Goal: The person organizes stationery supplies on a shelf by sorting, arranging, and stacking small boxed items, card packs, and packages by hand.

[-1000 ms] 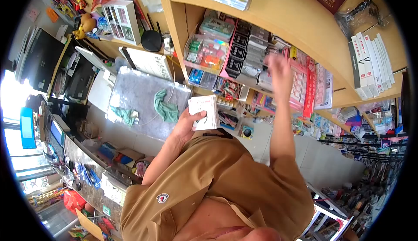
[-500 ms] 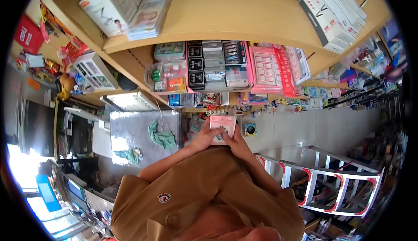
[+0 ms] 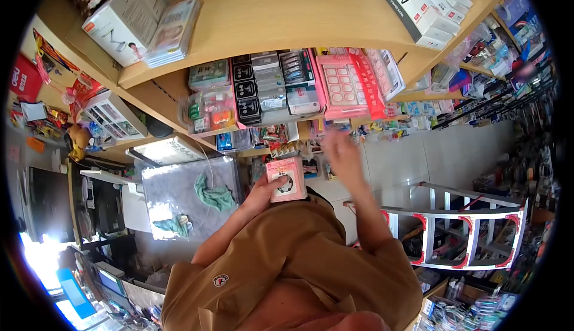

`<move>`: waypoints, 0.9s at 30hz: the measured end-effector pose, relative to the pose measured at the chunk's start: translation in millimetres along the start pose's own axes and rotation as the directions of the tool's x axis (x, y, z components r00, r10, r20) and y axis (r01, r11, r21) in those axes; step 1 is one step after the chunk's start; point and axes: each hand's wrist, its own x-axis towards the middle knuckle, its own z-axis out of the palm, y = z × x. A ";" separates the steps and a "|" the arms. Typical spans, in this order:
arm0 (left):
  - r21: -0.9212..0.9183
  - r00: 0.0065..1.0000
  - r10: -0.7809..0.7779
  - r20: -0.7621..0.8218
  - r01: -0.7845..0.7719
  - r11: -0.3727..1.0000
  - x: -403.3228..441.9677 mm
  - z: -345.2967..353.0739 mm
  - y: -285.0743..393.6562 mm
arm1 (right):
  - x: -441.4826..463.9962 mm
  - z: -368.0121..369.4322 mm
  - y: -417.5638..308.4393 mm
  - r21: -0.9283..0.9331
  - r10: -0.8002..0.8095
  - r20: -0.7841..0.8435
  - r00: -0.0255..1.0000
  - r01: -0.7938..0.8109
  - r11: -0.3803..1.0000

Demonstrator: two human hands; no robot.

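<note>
My left hand [image 3: 260, 192] holds a stack of pink and white square packets [image 3: 286, 180] in front of my waist, its thumb lying across the top one. Off to the right, my right hand [image 3: 344, 155] is raised below the shelf edge; motion smears its fingers, and whether they hold anything cannot be made out. Beyond it, the shelf carries a pink box with round-cornered windows [image 3: 342, 86], a red ribbon-like strip [image 3: 367, 86], black square packs [image 3: 246, 88] and a clear box of small coloured items [image 3: 209, 113].
White boxes [image 3: 418, 8] and a stack of flat packs [image 3: 173, 32] stand on the upper shelf [image 3: 269, 14]. At the left, green cloths [image 3: 213, 193] lie on a grey covered surface [image 3: 164, 187]. A folded ladder [image 3: 445, 238] is at the right.
My right hand has left the packets and moved right, away from my left hand. The view has shifted, so the shelf sits further left. A pink packet now tops the stack, where a white one was earlier.
</note>
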 end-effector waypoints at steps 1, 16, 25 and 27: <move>-0.043 1.000 -0.022 -0.015 0.021 0.999 -4.3 -0.2 -1.3 | 28.6 -21.2 -9.3 -0.180 -0.171 -0.232 0.958 0.130 0.975; -0.288 0.994 -0.062 -0.087 0.035 0.957 -31.6 -24.5 -30.2 | 176.6 -61.5 67.6 -0.804 -0.036 -0.039 0.999 -0.010 0.595; -0.327 0.993 -0.044 -0.105 0.008 0.945 -34.8 -29.5 -36.5 | 176.8 -74.3 45.7 -0.694 0.002 -0.163 0.987 -0.116 0.711; -0.326 0.993 -0.039 -0.113 0.000 0.946 -37.3 -27.8 -35.2 | 170.1 -81.4 22.5 -0.667 -0.060 -0.222 0.973 -0.107 0.737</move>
